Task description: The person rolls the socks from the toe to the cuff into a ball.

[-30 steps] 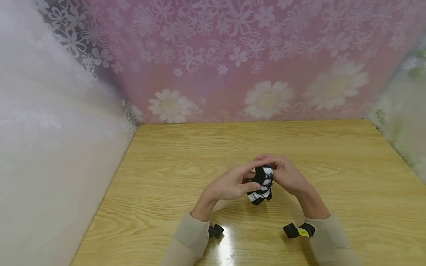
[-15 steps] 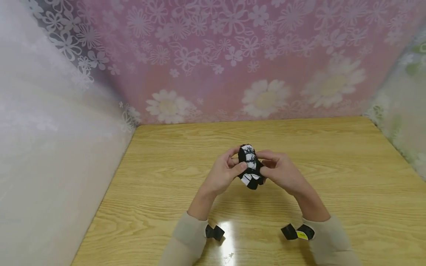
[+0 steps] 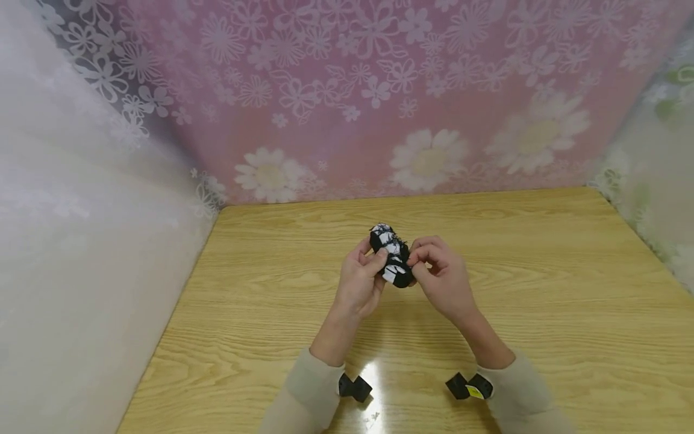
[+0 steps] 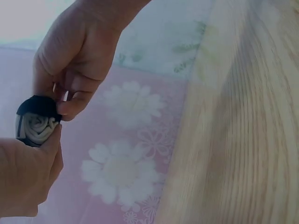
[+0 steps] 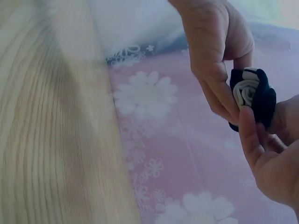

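A rolled-up black and white sock (image 3: pixel 391 248) is held up over the table in the head view, with dark loose threads along its upper side. My left hand (image 3: pixel 358 284) grips it from the left, thumb across the front. At its right edge, the thumb and forefinger of my right hand (image 3: pixel 446 278) pinch the black fabric. Both wrist views show the end of the roll, where white layers (image 4: pixel 38 127) spiral inside a black outer band (image 5: pixel 265 103). My fingers hide part of the roll's sides.
Below the hands lies a wood-grain table (image 3: pixel 260 313). A pink floral cloth (image 3: pixel 347 144) hangs behind it, and a pale sheet (image 3: pixel 97 253) rises at the left. Black wrist devices (image 3: pixel 355 387) sit at both beige cuffs.
Both hands have carried the rolled sock leftward and farther up the head view, and it has tilted. My right fingers have shifted from behind the roll to its right edge.
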`<state>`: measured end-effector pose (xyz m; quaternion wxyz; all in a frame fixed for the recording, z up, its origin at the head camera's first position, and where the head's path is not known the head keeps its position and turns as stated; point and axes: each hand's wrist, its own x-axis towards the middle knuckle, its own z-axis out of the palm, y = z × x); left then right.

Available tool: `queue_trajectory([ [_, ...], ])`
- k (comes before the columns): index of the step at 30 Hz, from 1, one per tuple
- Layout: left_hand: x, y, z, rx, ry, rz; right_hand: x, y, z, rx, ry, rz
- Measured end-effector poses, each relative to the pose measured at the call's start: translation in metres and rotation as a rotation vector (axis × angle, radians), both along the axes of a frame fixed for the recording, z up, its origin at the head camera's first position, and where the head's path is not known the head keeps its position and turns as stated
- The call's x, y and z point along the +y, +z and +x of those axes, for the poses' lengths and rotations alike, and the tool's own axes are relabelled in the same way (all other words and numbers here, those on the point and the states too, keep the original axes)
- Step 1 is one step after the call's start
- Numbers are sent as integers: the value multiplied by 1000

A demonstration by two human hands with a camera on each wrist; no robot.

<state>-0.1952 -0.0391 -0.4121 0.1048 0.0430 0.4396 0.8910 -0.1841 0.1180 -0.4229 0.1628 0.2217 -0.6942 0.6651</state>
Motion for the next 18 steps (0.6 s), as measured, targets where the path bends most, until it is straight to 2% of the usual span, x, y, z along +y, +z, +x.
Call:
queue_trajectory([
  [3,-1,-1,0,3,28,10,0,-1,0,113,-65,149],
  [9,0,-1,2,8,84,-12,2,-3,-2,173,-14,366],
  [14,8,-1,8,58,106,-57,5,-6,-6,260,-52,381],
  [18,15,0,12,104,137,-21,4,-12,-9,436,-97,357],
])
